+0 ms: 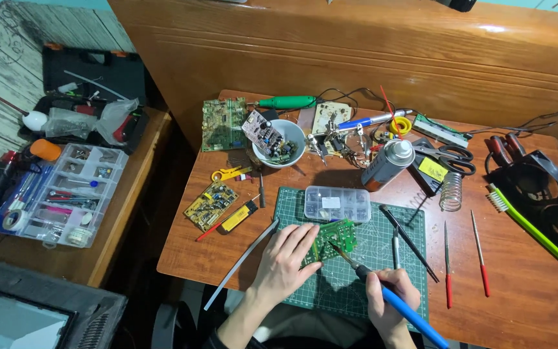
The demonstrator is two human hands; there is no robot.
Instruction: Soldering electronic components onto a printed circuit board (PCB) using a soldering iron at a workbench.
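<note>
The left hand pins a green circuit board on the cutting mat, near desk edge; the right hand grips a blue-handled soldering iron, tip at the board (soldering apparently underway, progress unclear).

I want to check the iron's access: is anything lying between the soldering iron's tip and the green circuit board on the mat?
Nothing visible does. The right hand holds the blue soldering iron with its tip at the green circuit board, which the left hand steadies on the cutting mat. The clear parts box lies behind the board.
</note>
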